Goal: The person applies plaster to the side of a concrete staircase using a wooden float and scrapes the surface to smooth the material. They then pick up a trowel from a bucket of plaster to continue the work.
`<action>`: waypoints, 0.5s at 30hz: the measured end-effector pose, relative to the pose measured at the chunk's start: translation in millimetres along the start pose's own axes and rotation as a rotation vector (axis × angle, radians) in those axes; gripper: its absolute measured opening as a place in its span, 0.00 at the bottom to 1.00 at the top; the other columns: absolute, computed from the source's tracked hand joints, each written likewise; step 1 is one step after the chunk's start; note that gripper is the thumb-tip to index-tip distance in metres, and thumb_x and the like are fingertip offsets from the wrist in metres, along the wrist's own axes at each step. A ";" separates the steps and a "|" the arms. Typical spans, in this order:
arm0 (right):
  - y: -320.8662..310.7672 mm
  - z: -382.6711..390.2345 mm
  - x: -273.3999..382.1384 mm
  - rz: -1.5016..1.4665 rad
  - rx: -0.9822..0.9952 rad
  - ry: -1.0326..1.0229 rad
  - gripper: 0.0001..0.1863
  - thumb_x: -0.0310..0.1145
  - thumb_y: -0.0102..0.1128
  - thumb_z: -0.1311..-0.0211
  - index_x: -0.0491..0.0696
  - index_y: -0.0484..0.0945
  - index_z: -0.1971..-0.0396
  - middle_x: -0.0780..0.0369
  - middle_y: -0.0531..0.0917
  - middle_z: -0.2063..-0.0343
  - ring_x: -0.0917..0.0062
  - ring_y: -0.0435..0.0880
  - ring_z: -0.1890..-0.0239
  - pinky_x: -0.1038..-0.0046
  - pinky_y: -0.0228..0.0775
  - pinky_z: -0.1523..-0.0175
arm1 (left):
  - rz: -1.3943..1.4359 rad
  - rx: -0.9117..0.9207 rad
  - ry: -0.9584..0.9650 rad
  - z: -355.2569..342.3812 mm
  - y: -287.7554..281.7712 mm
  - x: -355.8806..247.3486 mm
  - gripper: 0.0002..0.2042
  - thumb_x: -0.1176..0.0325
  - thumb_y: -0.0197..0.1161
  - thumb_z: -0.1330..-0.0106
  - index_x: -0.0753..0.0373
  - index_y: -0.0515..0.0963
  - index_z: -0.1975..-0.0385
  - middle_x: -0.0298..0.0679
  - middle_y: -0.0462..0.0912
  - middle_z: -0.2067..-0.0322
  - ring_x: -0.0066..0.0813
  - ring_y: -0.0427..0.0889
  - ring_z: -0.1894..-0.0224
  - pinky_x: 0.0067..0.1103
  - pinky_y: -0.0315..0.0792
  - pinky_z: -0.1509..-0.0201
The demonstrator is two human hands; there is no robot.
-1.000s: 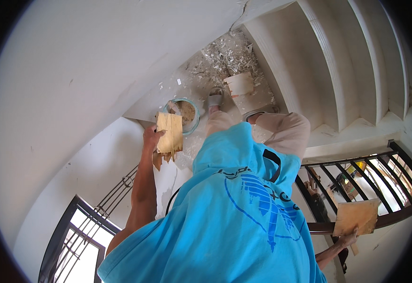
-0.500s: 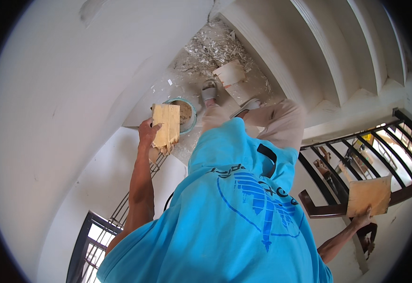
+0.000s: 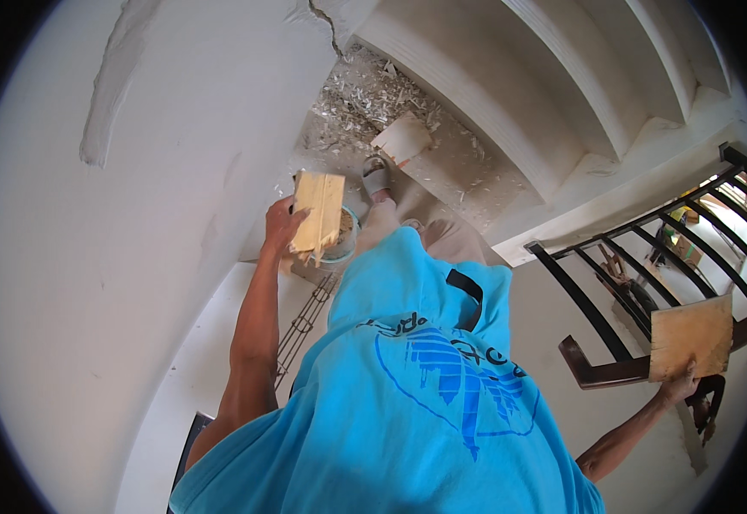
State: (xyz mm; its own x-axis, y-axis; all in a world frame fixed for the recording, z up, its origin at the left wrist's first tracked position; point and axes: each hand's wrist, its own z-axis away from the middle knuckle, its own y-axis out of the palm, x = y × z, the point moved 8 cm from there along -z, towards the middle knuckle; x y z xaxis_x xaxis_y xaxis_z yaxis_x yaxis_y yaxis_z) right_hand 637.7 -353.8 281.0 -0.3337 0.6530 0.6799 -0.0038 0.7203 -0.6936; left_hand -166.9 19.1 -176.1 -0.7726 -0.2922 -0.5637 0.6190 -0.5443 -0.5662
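Observation:
My left hand [image 3: 282,226] is closed round the side of a pale wooden board [image 3: 320,201] with a splintered lower edge, its thumb lying across the face. Behind and below that board, a round bucket [image 3: 354,230] with a light blue-green rim is partly hidden; something brownish shows inside. Out to the right, my right hand [image 3: 680,385] grips the lower edge of a squarish, thin tan wooden board [image 3: 692,336]. This board is in front of the dark stair railing [image 3: 596,374] and covers part of it.
White plaster scraps [image 3: 373,90] litter the landing floor around a loose flat piece [image 3: 403,137]. Curved stair steps [image 3: 510,94] rise at the upper right. The left wall [image 3: 185,171] carries a rough grey strip [image 3: 108,103] and a crack. A metal wire frame [image 3: 305,321] stands below the bucket.
The view has shifted, bringing the wall's grey strip into sight. My left board now covers more of the bucket. My right leg, bent out sideways before, is drawn in. Both hands keep their boards.

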 end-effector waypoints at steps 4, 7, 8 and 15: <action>0.1 5.6 7.6 -0.002 -0.017 -0.028 0.26 0.31 0.62 0.42 0.33 0.68 0.47 0.52 0.76 0.52 0.66 0.78 0.55 0.67 0.74 0.49 | 0.350 0.086 -0.053 -46.0 22.7 -16.2 0.15 0.69 0.63 0.45 0.69 0.79 0.58 0.44 0.84 0.66 0.32 0.83 0.65 0.24 0.73 0.57; 3.5 10.0 14.8 0.092 -0.061 -0.006 0.28 0.32 0.63 0.42 0.32 0.67 0.47 0.52 0.75 0.51 0.66 0.78 0.55 0.67 0.73 0.48 | 0.604 0.130 -0.161 -75.0 45.9 -23.8 0.15 0.70 0.63 0.43 0.73 0.77 0.58 0.45 0.83 0.64 0.32 0.82 0.64 0.23 0.74 0.56; 2.5 12.5 16.2 0.125 -0.087 0.005 0.28 0.33 0.64 0.43 0.31 0.67 0.47 0.52 0.75 0.51 0.66 0.78 0.55 0.67 0.73 0.48 | 0.671 0.152 -0.202 -83.2 54.3 -28.1 0.15 0.71 0.63 0.42 0.75 0.76 0.58 0.46 0.82 0.63 0.32 0.82 0.63 0.23 0.75 0.56; -20.4 -7.5 -23.6 -0.029 -0.097 -0.057 0.27 0.34 0.63 0.41 0.30 0.67 0.48 0.52 0.75 0.52 0.68 0.78 0.55 0.68 0.74 0.50 | 0.936 0.150 -0.319 -112.8 81.7 -60.5 0.17 0.72 0.62 0.39 0.74 0.70 0.53 0.47 0.80 0.57 0.35 0.82 0.59 0.26 0.77 0.53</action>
State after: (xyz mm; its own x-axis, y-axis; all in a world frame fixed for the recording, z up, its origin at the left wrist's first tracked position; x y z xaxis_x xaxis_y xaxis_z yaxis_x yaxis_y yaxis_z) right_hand 652.8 -382.2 280.9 -0.3880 0.6193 0.6826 0.0764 0.7597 -0.6458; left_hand -53.7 81.0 -256.1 0.0014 -0.8395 -0.5433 0.9903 -0.0744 0.1176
